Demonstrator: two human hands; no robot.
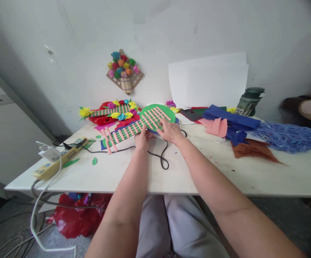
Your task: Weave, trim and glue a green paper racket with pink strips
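A green paper piece (144,122) woven with pink strips lies on the white table (198,168), shaped like a round head with a long handle. My left hand (142,139) pinches its lower edge where the handle meets the round part. My right hand (170,131) rests on the round part's near edge, fingers curled onto the paper. A second woven strip (109,111) decorated with paper flowers lies behind it on red paper.
A black cable (163,157) loops just in front of my hands. A yellow power strip (56,161) sits at the left edge. Coloured paper scraps (225,123), blue shredded paper (286,136), a dark green bottle (249,102) and white sheets (209,82) crowd the right and back. A paper flower ornament (124,71) hangs on the wall.
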